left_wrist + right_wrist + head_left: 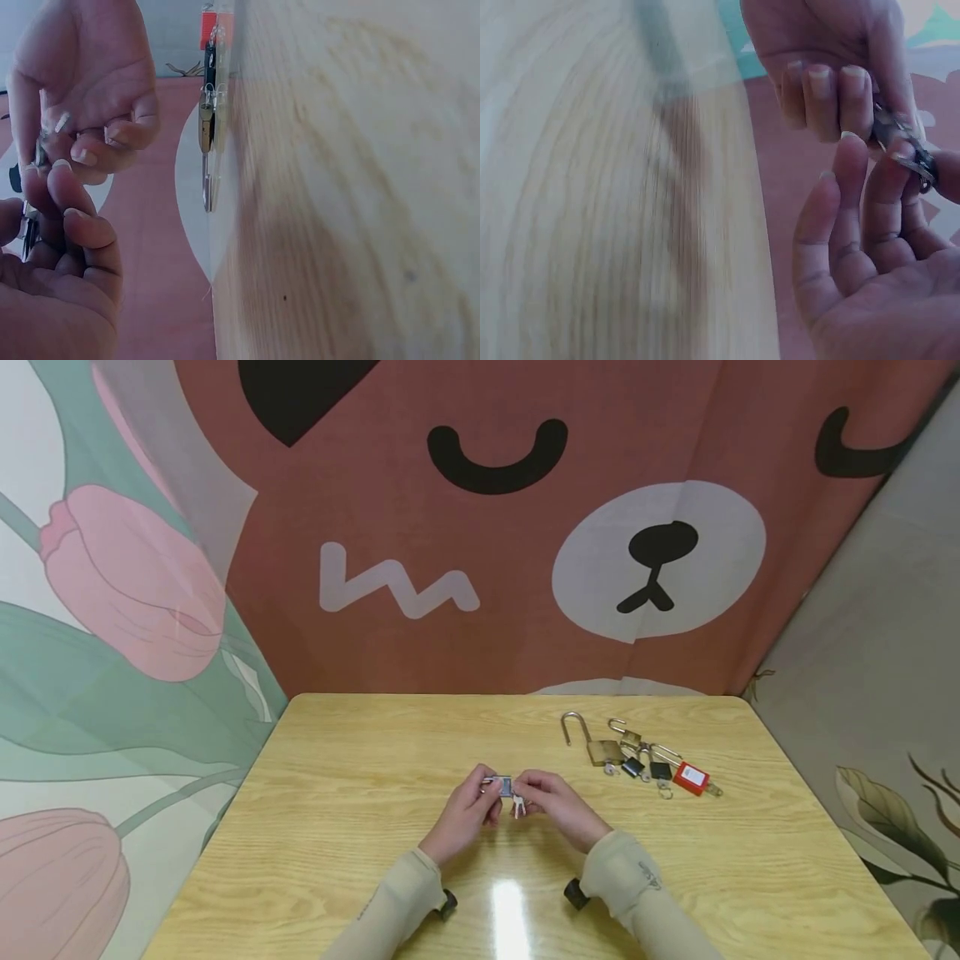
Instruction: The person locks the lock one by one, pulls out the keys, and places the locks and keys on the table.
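Observation:
Both hands meet over the middle of the table. My left hand (463, 817) grips a small blue-grey padlock (506, 786) by its body, its metal shackle pointing left. At the padlock's right end, my right hand (561, 806) pinches a key between thumb and forefinger. Loose keys (519, 808) dangle below these fingertips. Seen from the right wrist, the padlock (887, 124) lies partly hidden behind the left fingers, with the right thumb and forefinger close at its end. How far the pinched key sits in the lock I cannot tell.
On the right of the wooden table (360, 743) lies a group of padlocks: a large brass padlock (604, 752) with its long shackle open, a small brass padlock (632, 739), black padlocks (660, 770) and a red padlock (691, 778). A printed curtain (495, 643) hangs behind the table.

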Demonstrator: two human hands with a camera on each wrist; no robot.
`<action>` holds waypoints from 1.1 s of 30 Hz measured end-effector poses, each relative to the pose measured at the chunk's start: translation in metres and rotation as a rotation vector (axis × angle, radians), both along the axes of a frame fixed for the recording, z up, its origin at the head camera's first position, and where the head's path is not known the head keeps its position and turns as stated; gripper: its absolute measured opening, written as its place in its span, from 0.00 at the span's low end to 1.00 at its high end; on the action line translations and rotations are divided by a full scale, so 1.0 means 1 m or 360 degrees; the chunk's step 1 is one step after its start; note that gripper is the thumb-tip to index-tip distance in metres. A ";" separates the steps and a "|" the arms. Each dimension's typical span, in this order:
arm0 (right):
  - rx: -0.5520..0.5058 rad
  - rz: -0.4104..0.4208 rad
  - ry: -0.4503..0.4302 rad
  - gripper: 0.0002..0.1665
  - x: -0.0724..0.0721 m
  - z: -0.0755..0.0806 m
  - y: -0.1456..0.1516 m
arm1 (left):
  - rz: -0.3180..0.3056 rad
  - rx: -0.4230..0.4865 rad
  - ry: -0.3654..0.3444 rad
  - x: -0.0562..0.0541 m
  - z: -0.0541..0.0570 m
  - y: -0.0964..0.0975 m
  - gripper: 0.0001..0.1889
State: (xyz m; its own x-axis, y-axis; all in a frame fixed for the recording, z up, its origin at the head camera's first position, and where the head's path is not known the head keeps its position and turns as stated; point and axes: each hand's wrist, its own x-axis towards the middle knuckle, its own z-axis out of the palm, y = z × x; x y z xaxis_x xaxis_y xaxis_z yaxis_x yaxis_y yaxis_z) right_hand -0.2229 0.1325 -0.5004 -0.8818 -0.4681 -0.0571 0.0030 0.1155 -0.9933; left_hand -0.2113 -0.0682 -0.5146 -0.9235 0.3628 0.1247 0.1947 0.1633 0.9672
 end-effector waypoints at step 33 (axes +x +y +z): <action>0.0385 -0.0179 0.0469 0.09 -0.001 0.003 0.018 | 0.0120 -0.0059 -0.0007 -0.004 0.006 -0.025 0.14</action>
